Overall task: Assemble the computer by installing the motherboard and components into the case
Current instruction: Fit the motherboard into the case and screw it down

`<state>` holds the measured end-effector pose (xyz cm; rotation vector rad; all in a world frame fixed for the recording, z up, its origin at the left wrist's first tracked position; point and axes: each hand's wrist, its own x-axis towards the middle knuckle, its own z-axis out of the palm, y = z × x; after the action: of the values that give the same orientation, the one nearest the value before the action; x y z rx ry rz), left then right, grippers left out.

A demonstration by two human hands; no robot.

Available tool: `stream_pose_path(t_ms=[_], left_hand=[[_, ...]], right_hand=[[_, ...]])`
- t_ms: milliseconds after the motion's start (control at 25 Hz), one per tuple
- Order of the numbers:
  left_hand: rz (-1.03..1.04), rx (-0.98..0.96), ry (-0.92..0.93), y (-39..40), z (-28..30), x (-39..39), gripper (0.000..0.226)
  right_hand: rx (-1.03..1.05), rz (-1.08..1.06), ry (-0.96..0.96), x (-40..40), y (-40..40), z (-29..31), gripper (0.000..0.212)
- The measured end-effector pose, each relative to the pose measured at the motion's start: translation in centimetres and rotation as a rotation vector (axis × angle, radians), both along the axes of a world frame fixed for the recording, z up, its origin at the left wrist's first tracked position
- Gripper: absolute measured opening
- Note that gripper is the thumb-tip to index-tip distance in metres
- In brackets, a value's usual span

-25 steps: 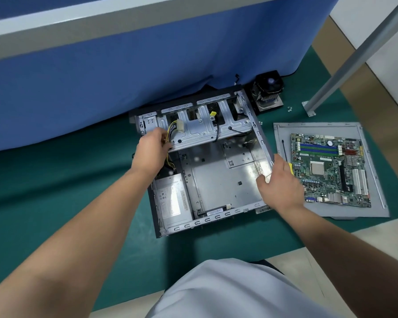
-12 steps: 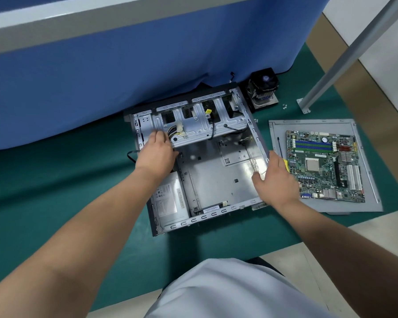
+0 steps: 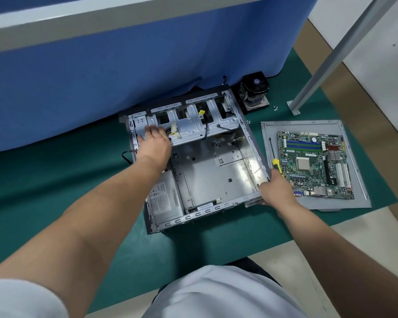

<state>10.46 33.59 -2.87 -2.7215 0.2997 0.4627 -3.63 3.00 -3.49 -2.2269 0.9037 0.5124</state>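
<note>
Left hand [image 3: 155, 143] sliding farther left, lying flat on the drive cage [image 3: 193, 127]; right hand [image 3: 277, 189] gripping case [image 3: 216, 175] corner. Motherboard [image 3: 313, 164] sitting outside, uninstalled.

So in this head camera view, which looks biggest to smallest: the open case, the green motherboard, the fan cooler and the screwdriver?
Largest to smallest, as they look:
1. Case
2. Motherboard
3. Cooler, though it lies farthest from the camera, so it may look smaller than it is
4. Screwdriver, long but thin, its handle end hidden by the right hand
</note>
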Motion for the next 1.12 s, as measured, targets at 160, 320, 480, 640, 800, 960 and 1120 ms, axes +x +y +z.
stream_pose_path(t_ms=[160, 320, 480, 640, 800, 960, 1120], left_hand=[[-0.006, 0.036, 0.021, 0.3, 0.5, -1.0, 0.065], [0.027, 0.072, 0.025, 1.1, 0.6, -2.6, 0.061], [0.083, 0.083, 0.040, 2.3, 0.6, -4.4, 0.058], [0.134, 0.144, 0.090, 2.2, 1.0, -6.5, 0.059], [0.194, 0.177, 0.200, 1.1, 1.9, -8.4, 0.049], [0.279, 0.139, 0.261, 0.3, 2.5, -10.6, 0.029], [0.251, 0.046, 0.004, 2.5, 2.3, -11.5, 0.049]], right_hand=[[0.106, -0.024, 0.005, 0.8, -0.3, 0.2, 0.047], [0.111, 0.069, 0.006, 1.7, -0.7, 0.8, 0.044], [0.085, 0.191, 0.012, 4.9, -1.5, 1.4, 0.040], [0.029, 0.322, 0.010, 9.8, -1.8, 2.1, 0.039], [-0.004, 0.442, 0.003, 14.1, -1.2, 2.6, 0.042], [-0.102, 0.492, -0.042, 16.1, 0.0, 2.2, 0.044], [-0.152, 0.446, -0.143, 14.7, -0.2, 1.0, 0.052]])
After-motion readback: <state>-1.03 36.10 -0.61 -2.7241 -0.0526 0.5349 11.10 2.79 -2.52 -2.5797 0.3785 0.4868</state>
